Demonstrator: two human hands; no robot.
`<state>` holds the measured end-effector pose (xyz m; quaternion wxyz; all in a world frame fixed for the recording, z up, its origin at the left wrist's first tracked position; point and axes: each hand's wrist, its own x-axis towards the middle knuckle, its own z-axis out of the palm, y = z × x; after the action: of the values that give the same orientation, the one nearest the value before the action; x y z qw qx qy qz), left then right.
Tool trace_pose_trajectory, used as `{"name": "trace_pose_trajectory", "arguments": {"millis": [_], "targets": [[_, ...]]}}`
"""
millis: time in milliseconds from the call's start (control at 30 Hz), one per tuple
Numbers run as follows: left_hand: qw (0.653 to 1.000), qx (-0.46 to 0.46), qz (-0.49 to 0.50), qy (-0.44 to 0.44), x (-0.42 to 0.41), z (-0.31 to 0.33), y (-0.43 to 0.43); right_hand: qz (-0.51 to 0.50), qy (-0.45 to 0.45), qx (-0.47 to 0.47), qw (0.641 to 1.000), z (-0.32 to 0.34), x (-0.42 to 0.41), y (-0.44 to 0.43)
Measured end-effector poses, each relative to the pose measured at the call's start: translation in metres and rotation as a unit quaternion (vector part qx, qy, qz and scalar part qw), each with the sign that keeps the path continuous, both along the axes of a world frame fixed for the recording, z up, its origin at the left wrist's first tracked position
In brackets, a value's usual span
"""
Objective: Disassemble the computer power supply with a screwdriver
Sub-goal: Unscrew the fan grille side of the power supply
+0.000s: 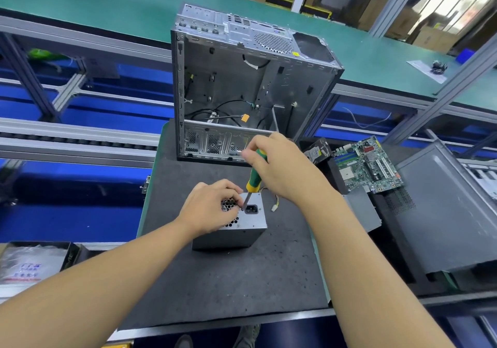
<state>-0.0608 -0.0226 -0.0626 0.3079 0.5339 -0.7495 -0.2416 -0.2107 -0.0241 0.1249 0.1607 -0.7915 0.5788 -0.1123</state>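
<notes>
On dark mat (223, 280), grey metal PSU (242, 233), honeycomb vent, black socket.

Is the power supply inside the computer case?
No, the power supply stands on the dark mat in front of the open case.

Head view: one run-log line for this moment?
right grip: holds screwdriver handle | left grip: pinches shaft, rests on power supply | tip: beside power socket | power supply: on mat, socket face up
</notes>
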Motion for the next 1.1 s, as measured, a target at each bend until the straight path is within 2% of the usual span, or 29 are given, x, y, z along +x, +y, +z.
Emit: {"name": "trace_pose_trajectory", "arguments": {"millis": [100, 233, 367, 433, 633, 767, 833, 967, 1100], "targets": [[1.0, -0.003, -0.001, 0.002, -0.0004, 0.0018, -0.0012, 0.029, -0.007, 0.013, 0.999, -0.0003, 0.0009, -0.0007], [1.0, -0.001, -0.002, 0.0, -0.0001, 0.0009, -0.0028, 0.008, -0.053, 0.049, 0.997, -0.0015, 0.0004, 0.0009], [1.0, -0.003, -0.006, -0.001, 0.0, 0.0013, -0.0008, -0.033, 0.1, -0.073, 0.992, -0.0051, 0.0005, 0.0022], [1.0, -0.009, -0.004, -0.002, -0.0002, 0.0015, -0.0001, -0.059, 0.125, -0.08, 0.987, -0.0062, 0.0019, 0.0032], [1.0, -0.008, -0.004, -0.004, 0.0003, 0.002, 0.0016, -0.021, 0.061, -0.029, 0.998, -0.0036, 0.0023, 0.002], [1.0, -0.002, -0.004, -0.007, 0.0005, 0.0008, 0.0017, -0.001, 0.003, 0.042, 0.999, 0.0023, 0.003, 0.0015], [1.0, 0.0, -0.009, -0.001, 0.0007, 0.0012, 0.0014, -0.001, 0.017, 0.05, 0.999, 0.002, 0.0043, 0.0032], [1.0, -0.002, -0.015, 0.003, 0.0008, 0.0026, 0.0007, -0.016, 0.115, -0.036, 0.993, -0.0022, 0.0057, 0.0069], [1.0, -0.005, -0.014, -0.013, 0.0008, -0.0004, -0.0005, 0.006, 0.097, -0.023, 0.995, 0.0, 0.0054, 0.0044]]}}
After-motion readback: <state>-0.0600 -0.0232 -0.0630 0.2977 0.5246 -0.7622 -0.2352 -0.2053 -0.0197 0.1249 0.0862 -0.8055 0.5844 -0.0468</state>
